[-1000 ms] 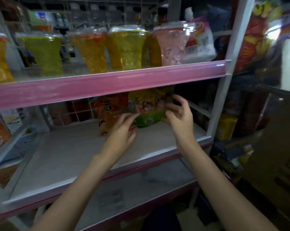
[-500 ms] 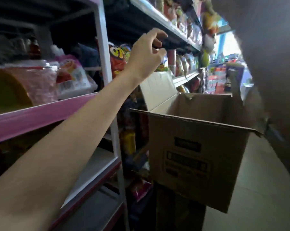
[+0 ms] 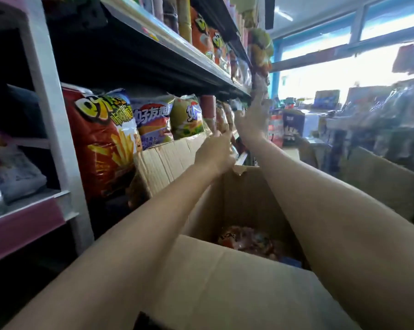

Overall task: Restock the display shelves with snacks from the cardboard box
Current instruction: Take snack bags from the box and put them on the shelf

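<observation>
Both my arms reach out over the open cardboard box [image 3: 225,289], which sits low in front of me with its flaps up. Deep inside the box, near its far wall, lie crumpled snack packets [image 3: 248,241], red and pale, too blurred to read.

My left hand [image 3: 216,153] is just past the box's far left flap [image 3: 167,160], fingers curled in; I cannot tell whether it holds anything. My right hand [image 3: 253,122] is higher and farther from the box, fingers spread and straight, up against the front edge of the dark shelf [image 3: 167,58] above. It touches something there, but the blur hides what. The two hands are apart, the left one lower and nearer the box.

Left of the box, pressed against its flap, stands a big red chip bag [image 3: 101,144] with a fries picture. Beyond it, in a row along the same shelf level, stand a purple-and-white bag [image 3: 153,122] and a green bag [image 3: 187,117], partly hidden behind the flap. Above the box, the dark shelf carries orange bags [image 3: 201,32] standing upright.

Farther left of the box is a white upright post [image 3: 51,110] and a pink-edged shelf [image 3: 22,225] with a pale packet [image 3: 15,172] on it. Beyond the box, bright windows [image 3: 339,75] and more goods, blurred.
</observation>
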{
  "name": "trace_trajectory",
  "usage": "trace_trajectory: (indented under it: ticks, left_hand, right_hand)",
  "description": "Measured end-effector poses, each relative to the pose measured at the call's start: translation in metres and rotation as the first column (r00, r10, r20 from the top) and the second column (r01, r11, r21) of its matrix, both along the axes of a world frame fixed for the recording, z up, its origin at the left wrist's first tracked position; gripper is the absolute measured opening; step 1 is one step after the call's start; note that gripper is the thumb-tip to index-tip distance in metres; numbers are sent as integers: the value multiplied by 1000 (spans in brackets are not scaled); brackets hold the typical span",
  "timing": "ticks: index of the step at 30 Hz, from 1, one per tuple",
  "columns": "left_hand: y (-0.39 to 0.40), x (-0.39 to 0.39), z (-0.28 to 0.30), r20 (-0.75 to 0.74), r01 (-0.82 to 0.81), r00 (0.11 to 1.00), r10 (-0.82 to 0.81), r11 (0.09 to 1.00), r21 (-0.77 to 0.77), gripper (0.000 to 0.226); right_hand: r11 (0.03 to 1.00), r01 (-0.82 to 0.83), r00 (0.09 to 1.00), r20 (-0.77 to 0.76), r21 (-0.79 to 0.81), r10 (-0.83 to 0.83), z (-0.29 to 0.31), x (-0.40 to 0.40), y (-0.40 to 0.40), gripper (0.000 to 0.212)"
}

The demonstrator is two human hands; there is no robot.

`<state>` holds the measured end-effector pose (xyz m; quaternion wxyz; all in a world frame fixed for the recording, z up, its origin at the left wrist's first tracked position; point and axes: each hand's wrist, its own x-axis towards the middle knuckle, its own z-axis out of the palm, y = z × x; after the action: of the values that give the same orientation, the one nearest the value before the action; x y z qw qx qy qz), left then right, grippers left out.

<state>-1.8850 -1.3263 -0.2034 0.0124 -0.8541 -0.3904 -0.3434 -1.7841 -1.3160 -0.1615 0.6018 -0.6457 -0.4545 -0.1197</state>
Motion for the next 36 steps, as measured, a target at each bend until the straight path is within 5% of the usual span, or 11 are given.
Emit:
trace_trajectory:
  ticks: [4, 7, 10, 12, 14, 18, 21, 26, 29, 32, 36]
  left_hand:
    - [22, 19, -47, 106, -46, 993, 57, 993, -107, 43]
    - [38, 30, -65, 2, -89, 996, 90, 987, -135, 50]
    - [48, 36, -67, -144, -77, 987, 75, 997, -9, 51]
    - [51, 39, -73, -189, -33, 982, 17, 996, -81, 48]
    - [53, 38, -83, -170, 4, 985, -41, 976, -216, 43]
    - [54, 24, -92, -191, -2, 979, -64, 946, -325, 43]
    - [55, 14, -91, -191, -21, 980, -47, 940, -340, 43]
    - [59, 14, -90, -208, 9, 974, -94, 926, -378, 47]
    - [64, 18, -85, -127, 25, 988, -85, 908, -419, 45]
    - [55, 23, -81, -102, 53, 989, -110, 894, -444, 45]
    - [41, 29, -64, 57, 104, 995, -87, 870, -481, 61]
  right_hand:
    - [990, 101, 984, 157, -102, -84, -59, 40, 4, 52]
    - [940, 144, 956, 288, -310, -52, -106, 75, 9, 56]
    - [794, 257, 853, 515, -550, 81, -120, 102, 18, 60]
    - [706, 287, 752, 609, -648, 253, -122, 109, 23, 63]
    - [571, 246, 736, 535, -783, 416, -132, 111, 26, 69]
    - [144, 79, 816, 146, -986, 559, -185, 102, 24, 84]
    - [30, 94, 809, 94, -995, 580, -218, 84, 32, 87]
    - [172, 253, 818, 305, -952, 487, -263, 66, 43, 43]
    - [260, 246, 850, 336, -934, 405, -241, 57, 37, 29]
    - [375, 159, 944, 253, -913, 215, -182, 67, 41, 28]
    - [635, -135, 990, -84, -761, 110, -87, 71, 19, 19]
